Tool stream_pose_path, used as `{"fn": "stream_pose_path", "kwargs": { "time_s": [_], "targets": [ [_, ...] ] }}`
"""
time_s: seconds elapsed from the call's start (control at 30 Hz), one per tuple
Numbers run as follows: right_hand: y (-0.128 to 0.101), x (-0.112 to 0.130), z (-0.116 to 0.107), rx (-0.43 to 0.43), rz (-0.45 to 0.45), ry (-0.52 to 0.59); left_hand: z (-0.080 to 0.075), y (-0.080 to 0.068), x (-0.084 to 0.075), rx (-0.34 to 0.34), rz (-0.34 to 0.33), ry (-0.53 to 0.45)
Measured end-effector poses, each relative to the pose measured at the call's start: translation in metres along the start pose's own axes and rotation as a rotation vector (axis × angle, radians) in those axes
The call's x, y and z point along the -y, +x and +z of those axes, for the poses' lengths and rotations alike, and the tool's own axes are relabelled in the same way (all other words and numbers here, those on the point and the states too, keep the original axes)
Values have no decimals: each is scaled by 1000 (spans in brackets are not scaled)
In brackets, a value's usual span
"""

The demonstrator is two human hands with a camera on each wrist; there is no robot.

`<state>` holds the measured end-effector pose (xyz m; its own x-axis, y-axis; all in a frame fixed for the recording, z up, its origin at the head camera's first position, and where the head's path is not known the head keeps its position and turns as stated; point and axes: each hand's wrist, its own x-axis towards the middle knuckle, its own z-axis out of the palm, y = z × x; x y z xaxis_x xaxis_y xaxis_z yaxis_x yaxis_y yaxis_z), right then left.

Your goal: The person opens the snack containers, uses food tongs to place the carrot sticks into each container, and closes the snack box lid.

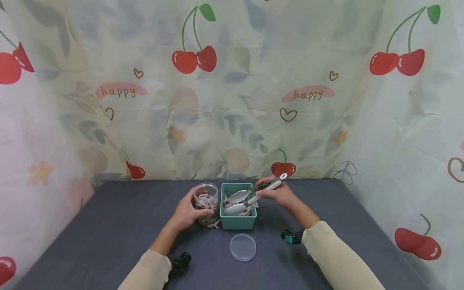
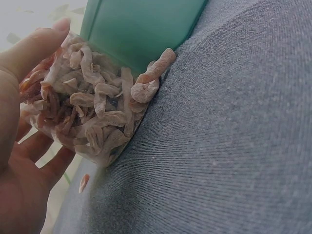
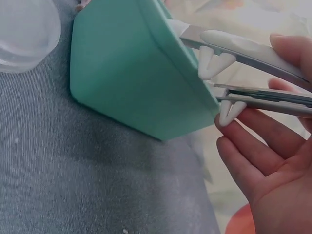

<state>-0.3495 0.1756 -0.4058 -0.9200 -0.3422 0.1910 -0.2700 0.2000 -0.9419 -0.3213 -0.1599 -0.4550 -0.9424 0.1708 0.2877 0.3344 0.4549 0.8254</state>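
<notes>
My left hand [image 1: 186, 213] grips a clear jar [image 1: 206, 189], thumb in front and fingers round its far side. Pale, powdery dried strips [image 2: 100, 105] fill much of the jar. To its right stands a teal bin [image 1: 237, 224] with similar strips inside. My right hand [image 1: 280, 197] holds metal tongs [image 1: 270, 186] with white handle grips. The tongs slant down to the left over the bin's right rim, and their spread heads lie inside it among the strips. Whether the tongs pinch any strip, I cannot tell.
A round clear lid [image 1: 243, 247] lies on the dark grey cloth in front of the bin. One loose strip [image 2: 155, 73] lies beside the jar's base, near the bin. A small piece [image 2: 84, 183] rests on the cloth. Behind the table hangs a cherry-print curtain [image 1: 232, 100].
</notes>
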Motion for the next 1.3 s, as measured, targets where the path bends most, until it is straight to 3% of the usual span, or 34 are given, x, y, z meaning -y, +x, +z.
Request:
{"fn": "stream_pose_path", "kwargs": {
  "time_s": [0.47, 0.77, 1.3],
  "targets": [
    [-3, 19, -11, -3, -11, 5, 2, 2, 3, -4, 6, -4],
    [-1, 11, -5, 33, -18, -23, 2, 2, 1, 5, 8, 4],
    [4, 7, 3, 29, -3, 37, -1, 1, -1, 13, 1, 3]
  ]
}}
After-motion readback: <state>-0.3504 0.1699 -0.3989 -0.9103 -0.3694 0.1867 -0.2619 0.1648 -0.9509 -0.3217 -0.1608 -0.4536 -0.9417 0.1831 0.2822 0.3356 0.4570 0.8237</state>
